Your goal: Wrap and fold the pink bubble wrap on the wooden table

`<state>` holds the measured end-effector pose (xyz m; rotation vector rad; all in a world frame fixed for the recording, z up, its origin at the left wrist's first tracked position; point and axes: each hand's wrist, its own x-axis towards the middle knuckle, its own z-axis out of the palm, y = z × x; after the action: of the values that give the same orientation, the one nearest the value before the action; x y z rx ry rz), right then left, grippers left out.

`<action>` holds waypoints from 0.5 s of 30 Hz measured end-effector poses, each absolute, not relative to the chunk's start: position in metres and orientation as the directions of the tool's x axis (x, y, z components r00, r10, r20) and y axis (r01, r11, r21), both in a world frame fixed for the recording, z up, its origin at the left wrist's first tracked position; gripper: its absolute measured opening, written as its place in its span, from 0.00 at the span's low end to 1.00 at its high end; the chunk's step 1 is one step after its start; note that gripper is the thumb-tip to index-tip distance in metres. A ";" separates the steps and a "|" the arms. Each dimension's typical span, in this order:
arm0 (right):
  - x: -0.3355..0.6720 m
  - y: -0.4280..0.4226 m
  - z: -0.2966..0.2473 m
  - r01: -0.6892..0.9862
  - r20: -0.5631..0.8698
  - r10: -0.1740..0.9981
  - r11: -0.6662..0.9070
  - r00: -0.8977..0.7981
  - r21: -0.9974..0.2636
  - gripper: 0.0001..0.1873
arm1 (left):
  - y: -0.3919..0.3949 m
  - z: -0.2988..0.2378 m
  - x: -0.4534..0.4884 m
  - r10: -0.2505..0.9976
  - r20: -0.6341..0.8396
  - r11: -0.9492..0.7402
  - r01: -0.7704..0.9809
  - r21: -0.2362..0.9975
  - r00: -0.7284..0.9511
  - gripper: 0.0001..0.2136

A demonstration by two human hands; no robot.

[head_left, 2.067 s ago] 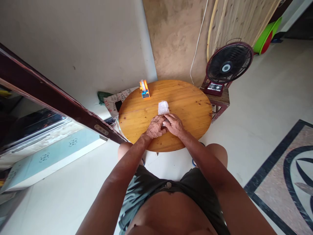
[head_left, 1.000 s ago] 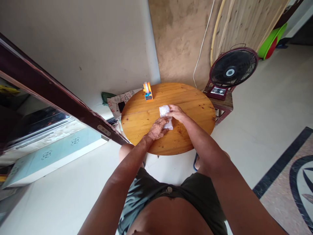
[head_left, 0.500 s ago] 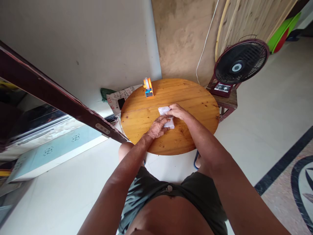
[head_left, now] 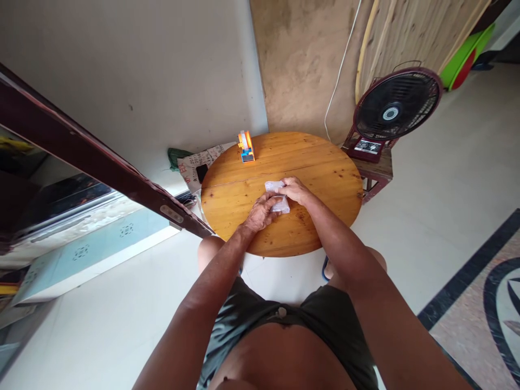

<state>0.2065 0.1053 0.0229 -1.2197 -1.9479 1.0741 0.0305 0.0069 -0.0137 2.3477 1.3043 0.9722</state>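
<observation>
A small whitish, translucent packet (head_left: 280, 205) lies at the middle of the round wooden table (head_left: 227, 216), partly covered by my fingers. My left hand (head_left: 262, 211) is closed on its near left side, with the fingers across its middle. At the far right edge, my right hand (head_left: 295, 189) pinches the packet between thumb and fingers. The two hands almost meet over it. What the packet is or contains cannot be made out.
An orange and blue tape dispenser (head_left: 246, 146) stands near the table's far edge. To the right, a black fan (head_left: 392, 112) sits on a wooden stool (head_left: 377, 170). A dark phone-like object (head_left: 202, 173) lies on printed sacking at the left.
My right hand has shifted slightly down and closer to my left hand. The packet's far end has moved a little towards me. My left hand stays almost in place.
</observation>
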 end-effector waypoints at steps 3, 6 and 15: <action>0.207 0.104 0.016 0.309 0.038 0.920 0.170 -0.391 -0.936 0.13 | 0.003 -0.015 0.033 0.864 0.406 -0.484 0.712 0.509 0.297 0.23; 0.209 0.103 0.011 0.219 0.027 0.924 0.119 -0.382 -0.969 0.16 | -0.001 -0.015 0.035 0.891 0.382 -0.421 0.762 0.492 0.245 0.23; 0.214 0.101 0.014 0.302 0.066 0.922 0.193 -0.383 -0.934 0.15 | -0.008 -0.010 0.037 0.935 0.280 -0.333 0.813 0.478 0.218 0.24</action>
<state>0.2138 0.1006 0.0139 -1.1477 -1.8081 1.1923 0.0366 -0.0076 -0.0100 2.2628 1.6587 0.7784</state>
